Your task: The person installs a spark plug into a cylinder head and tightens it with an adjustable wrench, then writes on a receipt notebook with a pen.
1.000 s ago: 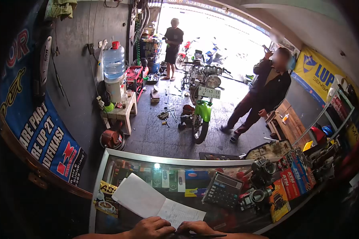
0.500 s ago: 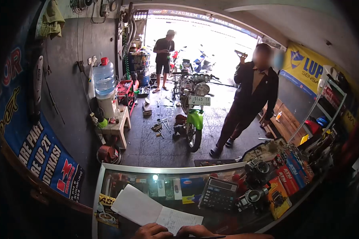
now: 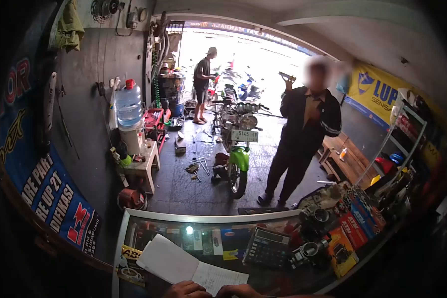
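Note:
An open notebook [image 3: 171,260] lies tilted on the glass counter, with handwriting on its right page. My left hand [image 3: 187,289] rests on the notebook's lower edge, fingers lightly bent and partly cut off by the frame. Just right of it, my right hand [image 3: 238,291] is closed at the page's bottom edge. A dark pen shows only as a sliver beside that hand. A calculator [image 3: 266,247] lies to the right of the notebook, and a coffee sachet [image 3: 130,270] to its left.
Carburetors [image 3: 309,252] and ATM-labelled packets [image 3: 343,244] cover the right side of the glass counter [image 3: 208,218]. Beyond it, a person [image 3: 303,129] raises a phone near a green motorcycle [image 3: 240,159]. Another person [image 3: 201,84] stands by the entrance. A water dispenser [image 3: 129,111] is at left.
The view has tilted up, so my hands sit lower in the frame. The person with the phone has come closer to the counter and turned. The far person has turned sideways.

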Demonstrator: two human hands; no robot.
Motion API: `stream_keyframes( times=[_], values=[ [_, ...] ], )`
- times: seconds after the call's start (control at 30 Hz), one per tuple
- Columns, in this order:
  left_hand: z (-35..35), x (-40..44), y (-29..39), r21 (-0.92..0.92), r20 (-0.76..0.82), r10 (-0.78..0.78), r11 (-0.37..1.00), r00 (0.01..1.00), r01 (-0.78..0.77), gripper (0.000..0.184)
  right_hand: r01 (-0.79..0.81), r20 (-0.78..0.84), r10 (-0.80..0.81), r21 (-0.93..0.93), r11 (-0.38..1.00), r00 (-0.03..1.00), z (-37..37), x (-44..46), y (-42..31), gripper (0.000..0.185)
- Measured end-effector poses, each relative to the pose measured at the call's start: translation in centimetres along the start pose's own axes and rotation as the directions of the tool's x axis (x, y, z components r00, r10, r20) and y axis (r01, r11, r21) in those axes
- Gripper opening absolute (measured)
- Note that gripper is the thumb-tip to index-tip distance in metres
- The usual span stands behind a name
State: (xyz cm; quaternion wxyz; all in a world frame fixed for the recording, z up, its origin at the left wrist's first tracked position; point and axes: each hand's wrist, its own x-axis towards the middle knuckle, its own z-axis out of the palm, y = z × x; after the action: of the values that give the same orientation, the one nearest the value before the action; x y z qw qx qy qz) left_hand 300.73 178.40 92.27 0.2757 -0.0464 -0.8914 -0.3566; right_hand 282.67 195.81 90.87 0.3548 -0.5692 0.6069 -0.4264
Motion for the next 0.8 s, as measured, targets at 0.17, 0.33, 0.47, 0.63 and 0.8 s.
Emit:
stream_keyframes(
  times=[0.17, 0.33, 0.47, 0.63, 0.8],
  values=[
    [0.0, -0.1, 0.1, -0.015, 0.016, -0.032, 0.999, 0.999, 0.032, 0.017, 0.087, 0.021, -0.089, 0.057, 0.995, 0.996, 0.1, 0.2, 0.8, 0.016],
    [0.1, -0.2, 0.1, -0.056, 0.009, -0.054, 0.997, 0.999, 0.054, 0.013, 0.041, 0.054, -0.046, 0.085, 0.996, 0.997, -0.9, 0.2, 0.7, 0.016],
    [0.3, -0.7, -1.7, 0.024, 0.113, 0.04, 0.999, 0.993, -0.043, 0.025, -0.003, 0.035, 0.0, 0.106, 0.994, 0.999, -2.7, 0.2, -0.7, 0.018],
    [0.0, -0.6, -0.9, 0.054, 0.251, -0.021, 0.999, 0.968, 0.008, 0.017, -0.067, -0.326, 0.128, 0.193, 0.979, 0.937, -3.0, 1.6, -0.1, 0.017],
    [0.2, -1.1, -0.6, 0.057, 0.239, -0.03, 0.998, 0.97, 0.016, 0.012, -0.097, -0.285, 0.136, 0.149, 0.984, 0.949, -3.5, 2.8, 0.3, 0.019]
  ],
)
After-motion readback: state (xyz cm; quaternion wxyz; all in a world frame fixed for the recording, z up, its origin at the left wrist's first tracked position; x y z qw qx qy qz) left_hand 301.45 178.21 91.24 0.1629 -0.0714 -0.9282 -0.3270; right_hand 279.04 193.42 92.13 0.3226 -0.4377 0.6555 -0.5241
